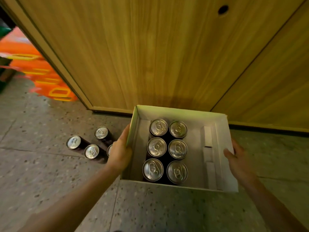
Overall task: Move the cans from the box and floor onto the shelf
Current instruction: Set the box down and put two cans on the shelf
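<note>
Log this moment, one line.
left hand: holds box left wall | right hand: holds right wall | box: six cans | floor: four cans

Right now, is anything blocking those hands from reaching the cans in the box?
Nothing visible. The box is open on top, its six cans bare; the left hand and right hand hold its side walls.

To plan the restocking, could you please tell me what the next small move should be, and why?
Probably lift the box while keeping it level: the left hand and right hand grip its side walls, and six cans stand upright inside it.
</note>
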